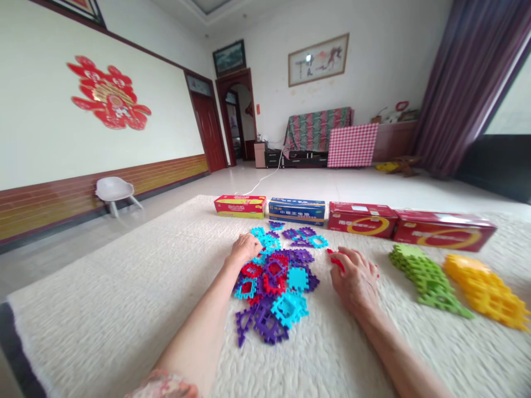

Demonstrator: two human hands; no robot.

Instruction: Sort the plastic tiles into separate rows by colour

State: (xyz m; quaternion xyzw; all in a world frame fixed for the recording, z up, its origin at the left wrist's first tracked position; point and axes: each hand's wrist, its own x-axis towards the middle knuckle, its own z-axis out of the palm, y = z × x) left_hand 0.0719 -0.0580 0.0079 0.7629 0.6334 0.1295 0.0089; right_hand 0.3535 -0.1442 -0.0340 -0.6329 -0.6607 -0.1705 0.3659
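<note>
interlocking plastic tiles in purple, cyan and red lie in a loose, overlapping heap on a cream carpet, straight ahead of the person and between the two bare forearms. left hand rests palm down at the heap's far left edge, its fingers curled onto a few cyan tiles; whether it actually grips one cannot be told from this view. right hand sits on the carpet just right of the heap, fingers folded in on a red tile that peeks out at the thumb side. the hands are well apart, with the heap between them. to the right of the right hand a slanting stack of green tiles lies on the carpet, and just beyond it a similar stack of yellow tiles, somewhat blurred. four long cardboard boxes stand end to end along the far side of the heap: a yellow and red box, a blue box, and two red boxes. a small white chair stands by the left wall, off the carpet.
</note>
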